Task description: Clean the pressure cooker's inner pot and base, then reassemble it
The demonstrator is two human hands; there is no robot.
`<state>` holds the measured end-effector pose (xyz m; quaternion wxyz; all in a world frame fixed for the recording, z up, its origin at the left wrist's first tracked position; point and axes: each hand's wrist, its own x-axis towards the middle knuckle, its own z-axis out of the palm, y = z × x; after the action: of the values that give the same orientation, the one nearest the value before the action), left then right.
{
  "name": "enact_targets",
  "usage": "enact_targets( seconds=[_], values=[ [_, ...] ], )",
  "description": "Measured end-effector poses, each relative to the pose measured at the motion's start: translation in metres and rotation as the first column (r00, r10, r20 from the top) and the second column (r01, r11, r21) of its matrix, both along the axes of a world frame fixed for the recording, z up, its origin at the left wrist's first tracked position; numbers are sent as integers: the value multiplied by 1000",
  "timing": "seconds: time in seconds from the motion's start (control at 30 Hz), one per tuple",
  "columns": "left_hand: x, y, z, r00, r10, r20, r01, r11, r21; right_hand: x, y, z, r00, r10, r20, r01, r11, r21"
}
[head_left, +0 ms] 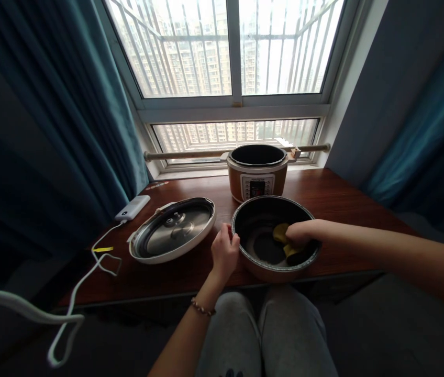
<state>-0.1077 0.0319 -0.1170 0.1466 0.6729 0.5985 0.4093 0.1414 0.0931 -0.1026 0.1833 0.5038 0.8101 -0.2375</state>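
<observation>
A dark round inner pot (257,212) sits at the front edge of the wooden table (332,199), just before my knees. My left hand (225,252) is closed on the pot's left rim. Reaching inside the pot, my right hand (302,232) grips a yellow sponge (280,233) with a dark underside and presses it against the inner wall. Behind the pot stands the orange electric cooker body (257,175), open at the top with its control panel facing me.
The cooker's lid (173,230) lies upside down left of the pot. A white power bank (132,207) with a white cable (88,272) rests near the table's left edge, beside a small yellow strip (102,249). Teal curtains flank the window behind.
</observation>
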Motion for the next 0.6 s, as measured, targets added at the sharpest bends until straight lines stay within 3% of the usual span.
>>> enact_targets(
  seconds=[0.13,0.3,0.43,0.6],
  values=[
    [3,1,-6,999,38,2,-38,998,55,-14,-12,6,995,71,71,-48,957,-287],
    [3,1,-5,999,46,-24,-45,996,74,-37,-25,10,997,67,-28,-73,888,-453],
    [2,1,-5,997,57,-55,-53,996,68,-49,-36,9,987,7,-162,-84,876,-475],
    [2,-2,-2,992,45,-116,-39,998,51,-51,-46,30,984,-10,-175,-47,947,-317]
  ],
)
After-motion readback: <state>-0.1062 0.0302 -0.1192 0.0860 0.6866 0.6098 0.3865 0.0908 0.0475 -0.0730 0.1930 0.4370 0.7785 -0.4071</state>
